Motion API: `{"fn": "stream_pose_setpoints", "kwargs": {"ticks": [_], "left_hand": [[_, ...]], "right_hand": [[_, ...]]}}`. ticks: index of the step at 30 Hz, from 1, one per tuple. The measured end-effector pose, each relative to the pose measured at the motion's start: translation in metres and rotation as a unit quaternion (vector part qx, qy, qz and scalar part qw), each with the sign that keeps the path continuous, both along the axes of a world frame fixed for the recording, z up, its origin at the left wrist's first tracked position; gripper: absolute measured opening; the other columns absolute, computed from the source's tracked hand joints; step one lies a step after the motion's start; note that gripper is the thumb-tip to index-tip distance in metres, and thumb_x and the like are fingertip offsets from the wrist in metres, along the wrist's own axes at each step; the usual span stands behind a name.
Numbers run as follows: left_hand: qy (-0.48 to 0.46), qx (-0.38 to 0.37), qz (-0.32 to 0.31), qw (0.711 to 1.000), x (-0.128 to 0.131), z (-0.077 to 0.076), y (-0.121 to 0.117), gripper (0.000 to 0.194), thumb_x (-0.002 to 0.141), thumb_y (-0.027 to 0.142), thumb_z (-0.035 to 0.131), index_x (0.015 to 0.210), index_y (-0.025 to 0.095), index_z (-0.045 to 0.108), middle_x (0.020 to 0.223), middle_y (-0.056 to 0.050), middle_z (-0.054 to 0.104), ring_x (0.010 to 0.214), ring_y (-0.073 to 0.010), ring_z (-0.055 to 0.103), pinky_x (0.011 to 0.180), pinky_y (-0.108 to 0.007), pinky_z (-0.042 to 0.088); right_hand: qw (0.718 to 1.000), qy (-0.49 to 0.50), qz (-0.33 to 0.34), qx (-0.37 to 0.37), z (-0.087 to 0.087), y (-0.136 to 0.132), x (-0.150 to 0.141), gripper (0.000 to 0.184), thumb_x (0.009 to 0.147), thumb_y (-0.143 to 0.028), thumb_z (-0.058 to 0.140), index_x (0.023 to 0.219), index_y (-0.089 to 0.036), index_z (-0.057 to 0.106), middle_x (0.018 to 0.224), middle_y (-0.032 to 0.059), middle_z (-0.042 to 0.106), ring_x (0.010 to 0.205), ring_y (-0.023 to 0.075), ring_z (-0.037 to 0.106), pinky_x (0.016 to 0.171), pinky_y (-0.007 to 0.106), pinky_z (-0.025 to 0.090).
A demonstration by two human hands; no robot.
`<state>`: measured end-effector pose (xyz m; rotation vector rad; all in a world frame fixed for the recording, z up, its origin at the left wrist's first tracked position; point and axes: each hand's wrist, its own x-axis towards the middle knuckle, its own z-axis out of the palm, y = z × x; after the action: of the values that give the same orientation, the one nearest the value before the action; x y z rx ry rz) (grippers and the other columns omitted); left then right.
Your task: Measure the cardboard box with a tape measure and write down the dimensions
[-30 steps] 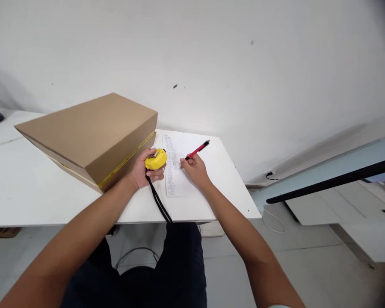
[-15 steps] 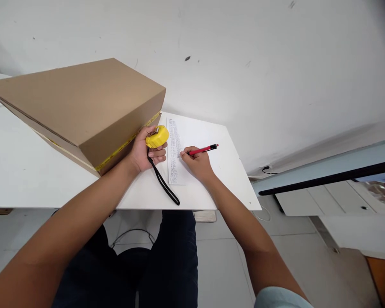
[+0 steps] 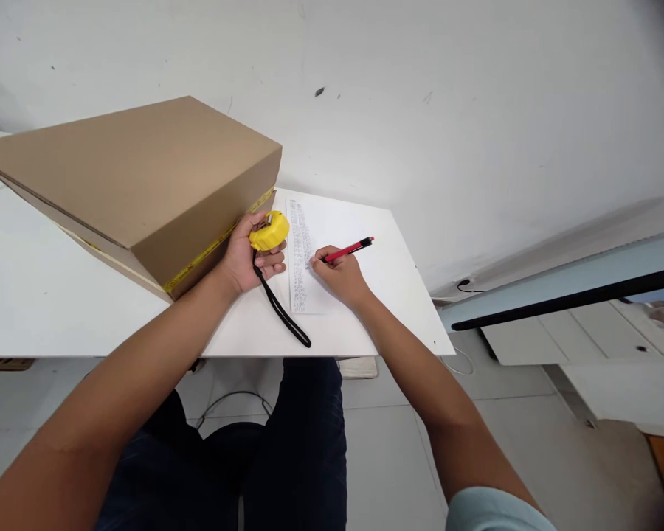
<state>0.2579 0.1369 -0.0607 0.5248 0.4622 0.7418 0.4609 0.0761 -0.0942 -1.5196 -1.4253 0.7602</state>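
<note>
My left hand [image 3: 247,254] is closed around a yellow tape measure [image 3: 271,231], its back resting at the tabletop beside the cardboard box. A black wrist strap [image 3: 281,311] trails from the tape measure onto the table. In a writing grip, my right hand [image 3: 340,274] holds a red and black pen [image 3: 347,249], which slants up to the right. The pen's tip is hidden by my fingers over a sheet of paper [image 3: 305,295] covered in rows of small handwriting. The sheet lies between my two hands.
A large cardboard box [image 3: 144,169] with yellow tape along its side stands on the left of the white table [image 3: 343,339]. The wall [image 3: 420,110] rises behind. To the right are a dark-edged panel [image 3: 575,299] and a black cable plug [image 3: 463,283].
The pen has tilted a little more upright in my right hand. The whole view has shifted slightly; my left hand keeps its hold on the tape measure.
</note>
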Motion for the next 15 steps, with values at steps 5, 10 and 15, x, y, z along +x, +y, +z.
{"fn": "stream_pose_setpoints", "kwargs": {"ticks": [5,10,15], "left_hand": [[-0.004,0.005,-0.005,1.0,0.0,0.0001,0.0001,0.044,0.094,0.051,0.05,0.064,0.019,0.053,0.052,0.003,0.049,0.031,-0.0059,0.027,0.045,-0.027,0.046],[0.007,0.007,0.004,1.0,-0.0005,0.0006,-0.0008,0.044,0.094,0.051,0.051,0.064,0.019,0.055,0.053,0.002,0.052,0.031,-0.0057,0.028,0.048,-0.03,0.051],[0.012,0.014,-0.001,1.0,0.0,0.0001,-0.0014,0.045,0.093,0.053,0.053,0.063,0.018,0.054,0.052,0.002,0.052,0.031,-0.0055,0.029,0.049,-0.03,0.052]], "right_hand": [[1.0,0.0,-0.002,0.001,-0.0009,0.0007,0.0008,0.016,0.078,-0.038,0.066,0.073,-0.023,0.061,0.059,-0.0047,0.051,0.057,0.0134,0.045,0.055,0.028,0.036],[1.0,-0.006,-0.013,0.01,-0.0029,0.0004,0.0008,0.016,0.078,-0.039,0.065,0.074,-0.024,0.061,0.059,-0.0049,0.048,0.058,0.0139,0.043,0.055,0.028,0.035],[1.0,-0.013,-0.014,0.007,-0.0021,-0.0008,0.0011,0.015,0.077,-0.039,0.065,0.073,-0.024,0.06,0.059,-0.0049,0.046,0.058,0.0141,0.041,0.054,0.028,0.034]]}}
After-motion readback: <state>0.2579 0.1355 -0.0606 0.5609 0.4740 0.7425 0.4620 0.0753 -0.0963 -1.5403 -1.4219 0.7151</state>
